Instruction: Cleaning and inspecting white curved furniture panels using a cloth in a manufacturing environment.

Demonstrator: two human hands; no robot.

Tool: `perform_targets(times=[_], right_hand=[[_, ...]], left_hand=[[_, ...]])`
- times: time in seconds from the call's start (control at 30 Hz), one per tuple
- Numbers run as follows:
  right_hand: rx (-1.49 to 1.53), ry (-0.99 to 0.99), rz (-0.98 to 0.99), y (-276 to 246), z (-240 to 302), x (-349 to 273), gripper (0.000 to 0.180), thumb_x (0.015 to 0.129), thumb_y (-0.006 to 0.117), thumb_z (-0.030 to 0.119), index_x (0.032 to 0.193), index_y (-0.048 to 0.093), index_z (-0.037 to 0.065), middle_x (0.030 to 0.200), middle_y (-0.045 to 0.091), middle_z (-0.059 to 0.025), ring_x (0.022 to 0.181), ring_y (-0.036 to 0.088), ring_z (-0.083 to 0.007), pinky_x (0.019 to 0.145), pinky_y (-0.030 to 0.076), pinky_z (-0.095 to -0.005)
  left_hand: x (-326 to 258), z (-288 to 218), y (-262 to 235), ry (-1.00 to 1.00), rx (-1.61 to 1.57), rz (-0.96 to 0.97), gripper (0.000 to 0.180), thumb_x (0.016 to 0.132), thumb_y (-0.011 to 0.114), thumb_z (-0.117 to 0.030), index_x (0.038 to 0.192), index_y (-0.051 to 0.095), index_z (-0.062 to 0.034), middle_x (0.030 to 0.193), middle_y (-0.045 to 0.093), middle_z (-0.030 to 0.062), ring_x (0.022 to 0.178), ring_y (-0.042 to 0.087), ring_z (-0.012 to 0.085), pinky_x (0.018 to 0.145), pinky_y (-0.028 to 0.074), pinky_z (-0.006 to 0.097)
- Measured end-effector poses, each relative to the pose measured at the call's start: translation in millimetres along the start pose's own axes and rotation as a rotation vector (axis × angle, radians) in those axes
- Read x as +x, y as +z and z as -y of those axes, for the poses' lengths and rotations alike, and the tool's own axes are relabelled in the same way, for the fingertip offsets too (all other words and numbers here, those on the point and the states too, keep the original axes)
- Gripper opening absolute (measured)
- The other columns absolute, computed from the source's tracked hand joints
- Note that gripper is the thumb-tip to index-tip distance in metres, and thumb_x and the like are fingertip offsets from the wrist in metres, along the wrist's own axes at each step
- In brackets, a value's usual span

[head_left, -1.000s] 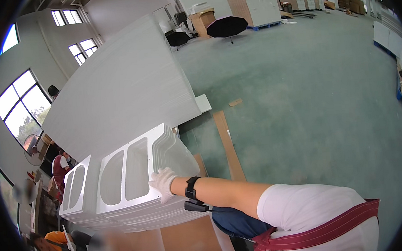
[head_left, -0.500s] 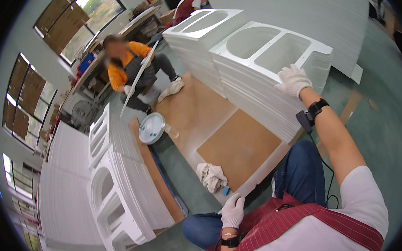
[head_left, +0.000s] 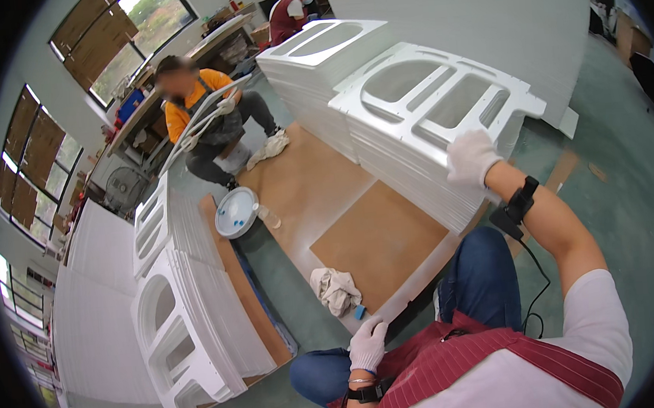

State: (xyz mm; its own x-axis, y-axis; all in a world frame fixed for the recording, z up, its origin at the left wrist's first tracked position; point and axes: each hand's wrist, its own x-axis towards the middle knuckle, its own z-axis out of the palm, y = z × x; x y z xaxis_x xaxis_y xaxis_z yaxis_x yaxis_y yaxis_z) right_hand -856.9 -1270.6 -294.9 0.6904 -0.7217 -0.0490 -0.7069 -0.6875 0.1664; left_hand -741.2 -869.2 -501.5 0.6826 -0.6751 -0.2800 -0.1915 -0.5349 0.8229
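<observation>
Right hand (head_left: 471,160) on it now, your fingers curled closed at the near edge of the top white panel (head_left: 405,123), askew on its stack (head_left: 408,174). Looks light, stiff, slick; grip solid rim. Left hand (head_left: 368,344): fingers bent, contents unclear. Left of the stack, rag (head_left: 333,291), blue sponge (head_left: 360,312) and co-worker (head_left: 214,113) crowd you.

Panels (head_left: 403,153) and gloves (head_left: 472,158) are white, cardboard (head_left: 379,238) brown, the apron (head_left: 558,361) maroon, pale-striped.
</observation>
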Motion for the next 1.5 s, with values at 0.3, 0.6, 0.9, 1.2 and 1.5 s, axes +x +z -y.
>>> perform_targets(times=[0.3, 0.6, 0.9, 1.2, 1.5], right_hand=[[0.365, -0.251, 0.211, 9.6, 69.2, -100.7, 0.057, 0.08, 0.066, 0.05, 0.103, 0.062, -0.003, 0.087, 0.071, -0.0256, 0.083, 0.072, -0.0401, 0.078, 0.058, -0.0472], [0.364, -0.521, 0.17, 78.6, 110.7, -188.3, 0.044, 0.086, 0.061, 0.05, 0.091, 0.061, 0.006, 0.066, 0.068, -0.0197, 0.063, 0.07, -0.0387, 0.061, 0.056, -0.0492], [0.194, -0.718, 0.442, 79.7, 134.3, -201.7, 0.063, 0.087, 0.062, 0.069, 0.091, 0.061, 0.006, 0.07, 0.067, -0.0163, 0.063, 0.069, -0.0396, 0.057, 0.056, -0.0478], [0.157, -0.752, 0.595, 70.3, 149.3, -194.2, 0.066, 0.09, 0.056, 0.07, 0.102, 0.062, 0.006, 0.078, 0.07, -0.0179, 0.074, 0.072, -0.0392, 0.065, 0.058, -0.047], [0.195, -0.652, 0.525, 72.5, 133.7, -197.1, 0.069, 0.086, 0.056, 0.075, 0.094, 0.062, 0.007, 0.071, 0.068, -0.0128, 0.066, 0.072, -0.0331, 0.057, 0.056, -0.042]], left_hand=[[43.7, -58.6, -5.1, -0.012, -0.635, 0.235, 0.046, 0.103, 0.058, -0.024, 0.137, 0.052, 0.0054, 0.121, 0.067, 0.0179, 0.106, 0.068, 0.0252, 0.094, 0.055, 0.037], [59.6, -126.5, 28.4, -0.44, -1.436, 0.195, 0.051, 0.099, 0.052, -0.063, 0.106, 0.06, -0.013, 0.079, 0.055, 0.0035, 0.074, 0.055, 0.0214, 0.082, 0.052, 0.044], [15.7, -84.6, 29.5, -0.465, -1.538, -0.005, 0.056, 0.094, 0.054, -0.07, 0.093, 0.062, -0.0138, 0.061, 0.037, -0.0044, 0.051, 0.034, 0.0159, 0.053, 0.037, 0.033], [9.0, -62.0, 20.3, -0.487, -1.653, -0.042, 0.05, 0.097, 0.058, -0.059, 0.094, 0.06, -0.0099, 0.056, 0.033, -0.0048, 0.05, 0.033, 0.0136, 0.053, 0.035, 0.033], [21.2, -91.9, 28.9, -0.491, -1.544, 0.02, 0.044, 0.098, 0.062, -0.051, 0.102, 0.06, -0.0072, 0.062, 0.034, -0.0041, 0.053, 0.034, 0.0133, 0.055, 0.037, 0.032]])
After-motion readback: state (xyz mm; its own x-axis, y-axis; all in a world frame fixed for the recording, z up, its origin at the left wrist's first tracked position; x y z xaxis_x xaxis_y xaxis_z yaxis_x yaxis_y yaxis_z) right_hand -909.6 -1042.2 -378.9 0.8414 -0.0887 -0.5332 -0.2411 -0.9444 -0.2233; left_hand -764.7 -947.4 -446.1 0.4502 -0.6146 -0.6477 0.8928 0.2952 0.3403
